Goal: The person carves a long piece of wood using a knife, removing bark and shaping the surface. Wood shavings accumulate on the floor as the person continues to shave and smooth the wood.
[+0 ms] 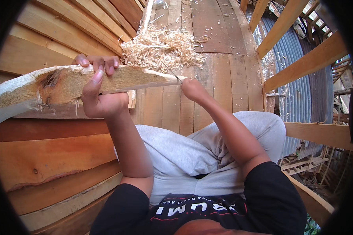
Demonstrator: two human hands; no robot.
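A long piece of wood (145, 77), pale along its top edge and with a dark knot near its left end, lies crosswise in front of me. My left hand (102, 92) is wrapped round it, thumb on the near face and fingertips over the top edge. At the narrow right end, my right hand (194, 90) is closed in a fist. From that fist a thin dark blade (177, 77), apparently a knife, reaches across the wood's tip. The knife's handle is hidden in my fingers.
A heap of curled wood shavings (161, 49) lies on the plank floor (223, 82) beyond the wood. Stacked boards (55, 156) line the left side. Slanted wooden rails (306, 60) edge the right, with corrugated metal sheets (292, 86) below them. My crossed legs (176, 150) are close underneath.
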